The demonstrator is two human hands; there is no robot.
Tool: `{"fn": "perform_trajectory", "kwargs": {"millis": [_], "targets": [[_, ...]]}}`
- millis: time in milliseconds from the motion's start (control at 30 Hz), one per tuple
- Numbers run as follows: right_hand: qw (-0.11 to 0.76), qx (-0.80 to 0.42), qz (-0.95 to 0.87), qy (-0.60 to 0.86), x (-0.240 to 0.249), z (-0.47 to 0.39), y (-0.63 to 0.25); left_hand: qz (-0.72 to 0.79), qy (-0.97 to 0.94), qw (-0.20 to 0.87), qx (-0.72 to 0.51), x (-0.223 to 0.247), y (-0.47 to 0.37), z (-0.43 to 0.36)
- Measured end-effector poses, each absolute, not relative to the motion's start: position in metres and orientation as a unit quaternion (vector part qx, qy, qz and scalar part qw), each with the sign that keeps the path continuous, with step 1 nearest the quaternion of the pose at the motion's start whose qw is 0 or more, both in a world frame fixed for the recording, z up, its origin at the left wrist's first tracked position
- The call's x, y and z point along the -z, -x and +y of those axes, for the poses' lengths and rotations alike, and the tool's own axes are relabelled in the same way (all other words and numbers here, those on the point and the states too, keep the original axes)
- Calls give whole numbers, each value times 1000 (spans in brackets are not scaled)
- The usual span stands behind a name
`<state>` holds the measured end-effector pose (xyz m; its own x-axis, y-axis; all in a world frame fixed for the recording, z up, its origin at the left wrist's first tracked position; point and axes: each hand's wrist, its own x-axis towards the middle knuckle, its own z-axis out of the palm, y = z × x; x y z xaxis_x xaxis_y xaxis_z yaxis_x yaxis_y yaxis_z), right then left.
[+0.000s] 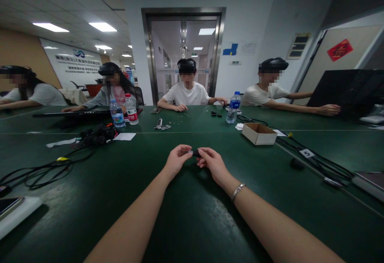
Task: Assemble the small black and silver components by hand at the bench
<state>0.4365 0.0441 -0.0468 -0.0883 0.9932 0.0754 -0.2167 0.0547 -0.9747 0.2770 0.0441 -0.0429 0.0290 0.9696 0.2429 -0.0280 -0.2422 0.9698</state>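
My left hand (178,159) and my right hand (212,163) meet above the green table (192,207). Between their fingertips is a small dark piece (195,153), too small to name. The right thumb and fingers are closed on its black end. At its other end, a pale, clear-looking bit (190,151) sits in the pinch of my left thumb and forefinger. Whether the two bits are joined I cannot tell. A silver bracelet circles my right wrist.
An open cardboard box (259,139) stands ahead on the right, near a water bottle (233,109) and black cables (318,157). More cables (51,167) and two bottles (131,110) are on the left. Several people in headsets sit across the table, near small scattered parts (163,127).
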Motion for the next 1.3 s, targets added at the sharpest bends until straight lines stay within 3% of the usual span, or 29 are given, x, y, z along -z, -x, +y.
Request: {"fn": "perform_trajectory", "kwargs": {"millis": [1300], "targets": [[545,-552,-485,404,46,44,-435,443,-540,478,-533,44,-278,46]]}}
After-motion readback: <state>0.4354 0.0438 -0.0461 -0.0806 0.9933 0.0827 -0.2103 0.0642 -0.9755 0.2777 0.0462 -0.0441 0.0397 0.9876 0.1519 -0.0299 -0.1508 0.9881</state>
